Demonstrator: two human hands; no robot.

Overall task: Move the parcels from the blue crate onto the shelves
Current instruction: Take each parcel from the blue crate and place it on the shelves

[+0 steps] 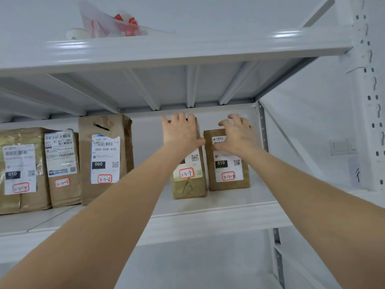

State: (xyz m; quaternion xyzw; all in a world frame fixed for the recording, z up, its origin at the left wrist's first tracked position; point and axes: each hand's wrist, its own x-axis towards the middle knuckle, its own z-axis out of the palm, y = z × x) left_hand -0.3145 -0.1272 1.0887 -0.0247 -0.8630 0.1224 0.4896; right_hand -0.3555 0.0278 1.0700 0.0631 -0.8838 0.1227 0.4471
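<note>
Five brown cardboard parcels stand upright in a row on a white metal shelf (pixel 208 213). Their red-framed stickers read 3-2-4 (pixel 20 170), 3-2-5 (pixel 62 167), 3-2-6 (pixel 106 157), 3-2-7 (pixel 188 182) and 3-2-8 (pixel 228 174). My left hand (pixel 181 132) lies flat against the upper front of parcel 3-2-7, fingers over its top edge. My right hand (pixel 237 134) rests on the top front of parcel 3-2-8 with fingers spread and curled. The two parcels touch side by side. The blue crate is out of view.
A gap of bare shelf lies between parcels 3-2-6 and 3-2-7. The shelf above (pixel 187 49) carries a clear plastic bag (pixel 112 24) with red print. A perforated grey upright (pixel 262 130) stands just right of parcel 3-2-8, a white post (pixel 370 101) farther right.
</note>
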